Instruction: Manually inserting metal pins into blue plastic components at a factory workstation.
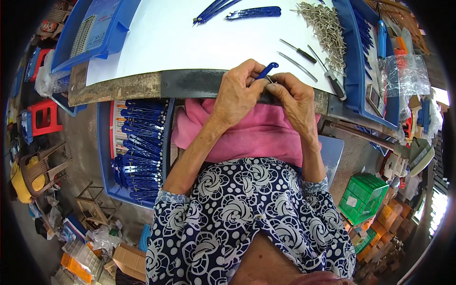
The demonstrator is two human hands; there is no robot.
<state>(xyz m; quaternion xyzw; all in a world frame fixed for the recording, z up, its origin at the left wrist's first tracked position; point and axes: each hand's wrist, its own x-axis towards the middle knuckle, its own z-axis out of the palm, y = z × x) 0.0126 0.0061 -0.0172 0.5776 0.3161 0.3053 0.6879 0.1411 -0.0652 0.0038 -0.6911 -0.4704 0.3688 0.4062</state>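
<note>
My left hand (241,90) is closed round a slim blue handle-like piece (268,70) with a rounded, holed end that sticks up past the fingers. Close beside it, my right hand (294,95) has thumb and forefinger pinched at the same spot, on a small metal part (270,80) mostly hidden by the fingertips. Both hands are at the table's front edge, above a pink cloth (237,137) on my lap. Similar slim blue pieces (254,13) lie on the white tabletop (190,40) farther off.
At the far right a heap of small metal parts (325,31) lies near two screwdrivers (304,54) and a thin grey rod (298,66). Blue bins (349,57) flank the table. Below left, a blue crate (107,156) holds many blue pieces. A green crate (363,197) stands right.
</note>
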